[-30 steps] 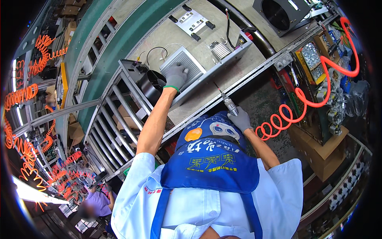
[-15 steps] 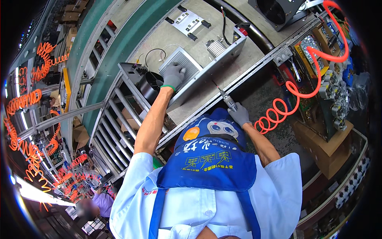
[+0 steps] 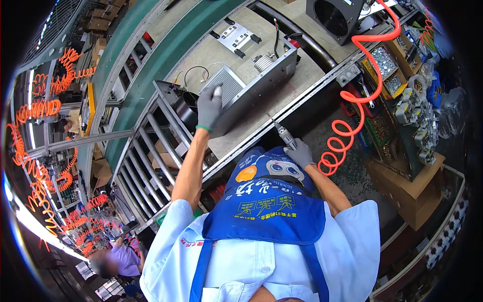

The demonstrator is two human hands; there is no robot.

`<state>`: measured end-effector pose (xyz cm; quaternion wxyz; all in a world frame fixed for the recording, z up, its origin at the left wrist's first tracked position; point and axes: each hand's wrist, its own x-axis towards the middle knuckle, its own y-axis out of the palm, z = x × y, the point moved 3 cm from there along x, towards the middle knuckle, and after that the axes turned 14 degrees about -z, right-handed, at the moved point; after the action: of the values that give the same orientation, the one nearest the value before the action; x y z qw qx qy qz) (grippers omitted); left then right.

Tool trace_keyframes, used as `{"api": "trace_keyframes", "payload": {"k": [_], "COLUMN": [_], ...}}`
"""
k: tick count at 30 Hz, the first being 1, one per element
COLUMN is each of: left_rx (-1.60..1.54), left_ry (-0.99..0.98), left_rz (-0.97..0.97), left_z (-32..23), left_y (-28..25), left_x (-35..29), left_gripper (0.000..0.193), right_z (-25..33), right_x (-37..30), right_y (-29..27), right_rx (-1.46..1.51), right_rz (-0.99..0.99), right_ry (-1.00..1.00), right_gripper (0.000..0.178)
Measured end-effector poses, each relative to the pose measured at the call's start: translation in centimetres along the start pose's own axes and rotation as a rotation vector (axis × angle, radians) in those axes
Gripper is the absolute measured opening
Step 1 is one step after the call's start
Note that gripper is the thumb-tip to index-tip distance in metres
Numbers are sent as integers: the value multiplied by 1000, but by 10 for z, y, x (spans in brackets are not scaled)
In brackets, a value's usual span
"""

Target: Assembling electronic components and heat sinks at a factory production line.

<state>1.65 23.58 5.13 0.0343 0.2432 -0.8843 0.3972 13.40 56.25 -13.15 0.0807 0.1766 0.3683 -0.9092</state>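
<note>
My left hand [image 3: 209, 109], in a grey glove, grips the left end of a long grey metal panel [image 3: 259, 83] that stands on edge on the bench. Its fingers curl over the top edge and their tips are partly hidden. Behind the panel lies a ribbed metal heat sink [image 3: 229, 83], and a coiled silver part [image 3: 262, 63] sits further right. A round black fan housing [image 3: 187, 108] is left of this hand. My right hand [image 3: 300, 153], also gloved, is closed round a power screwdriver [image 3: 286, 136], its bit pointing at the bench's front edge, apart from the panel.
A flat plate with black corner feet [image 3: 235, 38] lies further back on the bench. An orange coiled air hose [image 3: 347, 128] hangs at right, beside bins of small hardware [image 3: 383, 63]. A roller conveyor [image 3: 146, 156] runs at left. A large black fan unit [image 3: 334, 17] stands far right.
My left hand has shifted from the heat sink's fins to the panel's left end. The panel has swung and tilted a little, showing more outer face. The screwdriver has moved slightly left and nearer to me.
</note>
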Motion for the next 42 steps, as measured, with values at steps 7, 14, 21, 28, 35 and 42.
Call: {"api": "trace_keyframes", "payload": {"k": [7, 14, 21, 28, 35, 42], "left_rx": [-538, -898, -1102, -629, 85, 153], "left_ry": [-772, -1121, -1124, -989, 85, 131], "left_rz": [157, 108, 174, 215, 174, 83], "left_z": [-12, 23, 39, 78, 49, 25], "left_y": [42, 69, 51, 39, 5, -45], "left_x": [-131, -179, -187, -178, -141, -11], "left_gripper": [24, 24, 25, 28, 25, 27], "right_z": [20, 48, 56, 70, 84, 93], "right_x": [-48, -71, -73, -74, -62, -54], "right_y": [-73, -96, -91, -56, 15, 43], "right_rx": [84, 45, 96, -4, 17, -4], "right_rz": [49, 196, 303, 290, 211, 166], "right_ry": [-69, -213, -175, -189, -54, -20], "right_gripper": [41, 39, 40, 44, 42, 44]}}
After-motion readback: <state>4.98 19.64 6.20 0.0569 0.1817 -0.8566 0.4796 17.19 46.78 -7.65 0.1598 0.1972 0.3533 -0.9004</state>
